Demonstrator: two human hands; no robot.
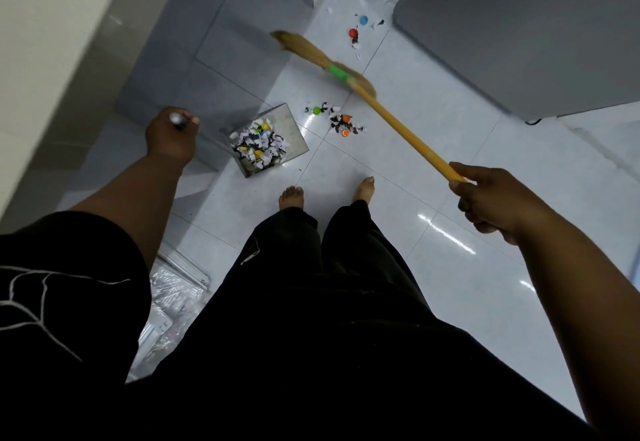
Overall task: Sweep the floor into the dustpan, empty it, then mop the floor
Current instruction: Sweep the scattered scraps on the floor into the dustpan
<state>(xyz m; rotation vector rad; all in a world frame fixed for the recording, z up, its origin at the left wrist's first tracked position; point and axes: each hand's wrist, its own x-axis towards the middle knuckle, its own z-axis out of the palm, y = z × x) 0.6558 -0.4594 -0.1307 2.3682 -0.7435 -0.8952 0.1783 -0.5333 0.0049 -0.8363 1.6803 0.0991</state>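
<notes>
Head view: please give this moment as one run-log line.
phase: sweeping | dustpan: holds scraps | left hand: grips handle | right hand: holds broom | litter: beside dustpan

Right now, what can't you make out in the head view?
Head view only.
Blurred by motion: broom head; floor contact unclear.
Hidden under left hand: dustpan handle, bar its tip.
Too small to identify: far litter.
Outside the frame: mop.
</notes>
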